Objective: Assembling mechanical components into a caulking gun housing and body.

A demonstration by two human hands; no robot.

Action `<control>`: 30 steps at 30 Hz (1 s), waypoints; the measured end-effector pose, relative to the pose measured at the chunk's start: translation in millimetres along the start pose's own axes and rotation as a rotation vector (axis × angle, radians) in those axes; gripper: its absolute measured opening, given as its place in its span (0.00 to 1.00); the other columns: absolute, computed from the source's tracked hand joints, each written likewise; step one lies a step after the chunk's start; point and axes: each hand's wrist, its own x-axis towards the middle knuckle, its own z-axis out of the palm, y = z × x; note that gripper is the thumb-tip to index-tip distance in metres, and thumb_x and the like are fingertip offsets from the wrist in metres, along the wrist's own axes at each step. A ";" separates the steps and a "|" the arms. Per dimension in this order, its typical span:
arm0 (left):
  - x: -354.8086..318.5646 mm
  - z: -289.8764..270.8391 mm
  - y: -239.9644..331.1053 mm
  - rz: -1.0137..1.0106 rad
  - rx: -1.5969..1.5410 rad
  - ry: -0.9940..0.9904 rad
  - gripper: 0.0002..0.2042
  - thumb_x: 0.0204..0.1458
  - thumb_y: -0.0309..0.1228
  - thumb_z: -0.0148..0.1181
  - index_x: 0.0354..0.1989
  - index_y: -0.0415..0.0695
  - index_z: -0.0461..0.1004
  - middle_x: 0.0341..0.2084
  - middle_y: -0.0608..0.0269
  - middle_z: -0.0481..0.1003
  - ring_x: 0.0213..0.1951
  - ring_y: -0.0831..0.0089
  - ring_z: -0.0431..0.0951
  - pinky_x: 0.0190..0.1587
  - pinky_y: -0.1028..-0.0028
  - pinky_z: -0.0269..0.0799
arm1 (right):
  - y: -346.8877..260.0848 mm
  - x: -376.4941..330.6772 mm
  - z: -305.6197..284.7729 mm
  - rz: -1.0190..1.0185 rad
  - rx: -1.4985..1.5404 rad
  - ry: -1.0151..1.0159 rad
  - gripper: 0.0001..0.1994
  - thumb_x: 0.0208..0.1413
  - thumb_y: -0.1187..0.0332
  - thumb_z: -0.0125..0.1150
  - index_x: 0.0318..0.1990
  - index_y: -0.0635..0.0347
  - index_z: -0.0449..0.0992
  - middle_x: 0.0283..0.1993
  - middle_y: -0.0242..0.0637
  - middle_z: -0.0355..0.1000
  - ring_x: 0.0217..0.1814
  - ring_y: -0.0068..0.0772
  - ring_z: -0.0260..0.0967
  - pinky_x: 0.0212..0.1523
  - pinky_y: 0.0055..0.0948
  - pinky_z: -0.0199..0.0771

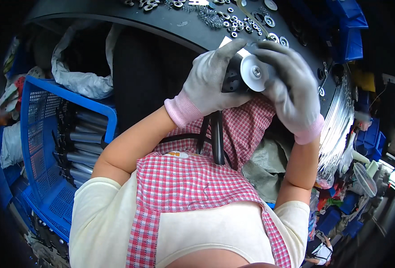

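My left hand (211,82), in a grey glove with a pink cuff, grips the black head of a long dark part (216,136) that hangs down over my red checked apron. A shiny round metal disc (254,72) sits on the end of that head. My right hand (291,87), gloved the same way, wraps over the disc from the right, fingers pressing on its rim. Both hands are held just in front of the edge of the dark round table (162,22).
Several washers and springs (233,22) lie scattered on the table. A blue mesh crate (41,147) holding several dark tubes stands at my left. A bundle of shiny metal rods (338,123) hangs at the right, with blue bins (349,31) behind.
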 end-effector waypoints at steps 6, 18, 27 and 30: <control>0.1 2.0 -1.7 0.018 -0.001 0.038 0.45 0.31 0.38 0.72 0.63 0.46 0.56 0.38 0.61 0.73 0.42 0.61 0.76 0.50 0.61 0.68 | -2.3 0.8 -0.7 0.031 -0.163 -0.044 0.29 0.50 0.44 0.60 0.45 0.64 0.75 0.49 0.49 0.72 0.50 0.54 0.70 0.50 0.43 0.69; -2.9 -2.7 1.4 0.038 0.034 0.040 0.44 0.31 0.38 0.71 0.62 0.46 0.57 0.37 0.61 0.74 0.43 0.59 0.74 0.54 0.59 0.65 | 1.3 -0.3 2.5 -0.104 -0.397 0.046 0.18 0.56 0.54 0.55 0.38 0.60 0.79 0.46 0.42 0.75 0.54 0.52 0.68 0.53 0.42 0.66; -15.3 -6.3 1.6 0.236 -0.005 0.136 0.55 0.32 0.56 0.71 0.66 0.43 0.47 0.45 0.47 0.72 0.43 0.51 0.76 0.47 0.60 0.72 | -46.0 -3.0 39.8 0.053 -0.237 0.079 0.17 0.41 0.66 0.67 0.42 0.54 0.74 0.37 0.38 0.71 0.34 0.43 0.73 0.33 0.36 0.74; -46.5 -14.5 8.2 0.321 -0.378 0.018 0.53 0.41 0.64 0.60 0.67 0.39 0.46 0.49 0.43 0.70 0.45 0.52 0.77 0.51 0.61 0.71 | -86.1 -30.3 8.3 -0.056 0.062 0.288 0.13 0.34 0.76 0.63 0.33 0.58 0.74 0.31 0.39 0.68 0.27 0.37 0.68 0.27 0.29 0.69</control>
